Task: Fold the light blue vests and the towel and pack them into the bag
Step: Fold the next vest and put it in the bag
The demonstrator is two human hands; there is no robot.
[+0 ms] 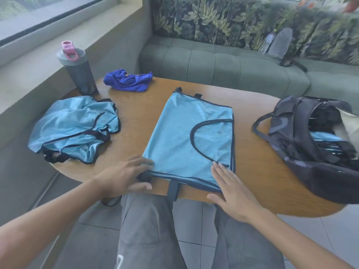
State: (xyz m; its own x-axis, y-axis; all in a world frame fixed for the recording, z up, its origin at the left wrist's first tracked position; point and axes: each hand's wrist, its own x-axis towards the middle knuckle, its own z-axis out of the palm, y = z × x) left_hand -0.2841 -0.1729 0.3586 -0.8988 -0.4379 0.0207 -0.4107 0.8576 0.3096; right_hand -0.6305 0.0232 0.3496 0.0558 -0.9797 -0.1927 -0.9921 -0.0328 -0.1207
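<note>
A light blue vest [186,136] with dark trim lies flat and folded in half on the wooden table [136,113]. My left hand [126,175] rests on its near left corner with fingers straight. My right hand [231,187] presses flat on its near right corner. A crumpled heap of light blue vests [75,127] lies at the left. A bright blue towel [128,80] sits bunched at the far side. The dark bag [310,144] lies open at the right, with light blue fabric inside it.
A grey bottle [77,70] with a pink lid stands at the table's far left. A green sofa [223,63] runs behind the table, with a grey backpack [281,45] on it. My knees are under the table's near edge.
</note>
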